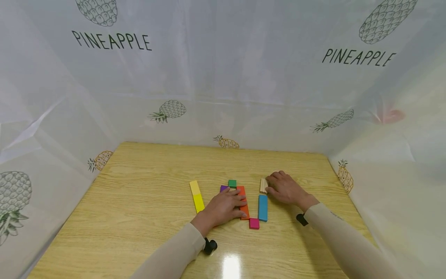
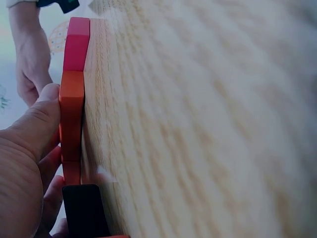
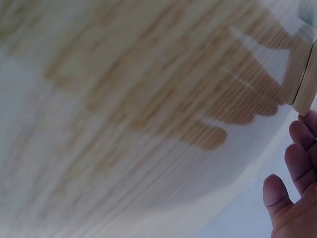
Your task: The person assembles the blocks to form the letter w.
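Note:
My left hand [image 1: 224,206] lies over the orange blocks [image 1: 242,190], its fingers stretched across them. In the left wrist view, the thumb touches the side of an orange block [image 2: 72,116]. Under this hand a purple block [image 1: 224,188] is partly covered. A pink block [image 1: 254,223] adjoins the near end of the orange ones. My right hand [image 1: 285,188] is at the right side of a plain wooden block [image 1: 263,186]; in the right wrist view a fingertip touches that block's end [image 3: 306,89]. Just below it lies a blue block [image 1: 263,208].
Yellow blocks [image 1: 196,195] form a slanted line left of the left hand. A green block [image 1: 232,183] lies by the far end of the orange ones. A dark block-like thing [image 2: 85,210] shows in the left wrist view. A pineapple-print sheet [image 1: 223,77] surrounds the wooden table [image 1: 139,217].

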Demonstrator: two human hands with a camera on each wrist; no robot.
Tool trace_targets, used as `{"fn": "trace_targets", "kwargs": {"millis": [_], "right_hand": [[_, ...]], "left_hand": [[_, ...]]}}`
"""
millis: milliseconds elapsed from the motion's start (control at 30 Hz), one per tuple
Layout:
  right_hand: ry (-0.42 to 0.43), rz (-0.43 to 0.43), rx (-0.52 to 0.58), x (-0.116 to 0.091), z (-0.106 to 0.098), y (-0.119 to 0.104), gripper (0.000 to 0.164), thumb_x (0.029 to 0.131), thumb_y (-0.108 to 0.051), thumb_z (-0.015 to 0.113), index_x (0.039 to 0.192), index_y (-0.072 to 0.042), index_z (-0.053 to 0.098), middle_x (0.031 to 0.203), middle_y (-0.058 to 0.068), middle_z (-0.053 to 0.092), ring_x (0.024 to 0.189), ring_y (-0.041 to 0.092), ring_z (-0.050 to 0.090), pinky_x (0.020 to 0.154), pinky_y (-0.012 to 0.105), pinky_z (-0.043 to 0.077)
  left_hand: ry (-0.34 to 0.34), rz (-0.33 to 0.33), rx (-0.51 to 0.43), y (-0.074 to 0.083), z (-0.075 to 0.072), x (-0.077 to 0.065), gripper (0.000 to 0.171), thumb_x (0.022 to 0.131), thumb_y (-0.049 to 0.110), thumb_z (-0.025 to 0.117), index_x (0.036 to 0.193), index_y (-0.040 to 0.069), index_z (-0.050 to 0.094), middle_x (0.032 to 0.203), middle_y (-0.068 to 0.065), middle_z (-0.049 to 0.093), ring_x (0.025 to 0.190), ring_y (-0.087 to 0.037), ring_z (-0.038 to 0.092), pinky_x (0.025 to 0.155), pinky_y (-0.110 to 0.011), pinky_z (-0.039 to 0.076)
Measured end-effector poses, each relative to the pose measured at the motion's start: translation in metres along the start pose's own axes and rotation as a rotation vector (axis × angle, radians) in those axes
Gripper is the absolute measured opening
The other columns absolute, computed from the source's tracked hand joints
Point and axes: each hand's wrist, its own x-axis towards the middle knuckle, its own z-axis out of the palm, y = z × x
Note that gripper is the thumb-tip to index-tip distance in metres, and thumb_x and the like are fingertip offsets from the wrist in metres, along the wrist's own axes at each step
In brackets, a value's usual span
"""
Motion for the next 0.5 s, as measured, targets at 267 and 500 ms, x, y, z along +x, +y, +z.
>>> {"fn": "trace_targets", "kwargs": {"millis": [267,500], "right_hand": [[-0.006,-0.004,0.007,-0.0016,-0.0007,-0.0023,0.04,0.106,-0.029,0.063,0.135,-0.002,0.067,0.128,0.017,0.065,0.112,0.035,0.058,0.093,0.057,0.053],[-0.004,-0.015,0.005,-0.0023,-0.0014,-0.004,0.039,0.106,-0.029,0.064,0.134,-0.001,0.067,0.127,0.015,0.066,0.113,0.035,0.058,0.096,0.056,0.052]], "left_hand": [[0.009,0.0,0.001,-0.0006,0.0006,0.0003,0.049,0.102,0.051,0.065,0.144,0.025,0.068,0.152,0.01,0.061,0.153,-0.018,0.044,0.132,-0.045,0.026],[-0.004,-0.007,0.002,0.0,0.0002,0.0006,0.05,0.102,0.052,0.064,0.145,0.025,0.067,0.153,0.01,0.059,0.154,-0.018,0.042,0.132,-0.045,0.025]]}}
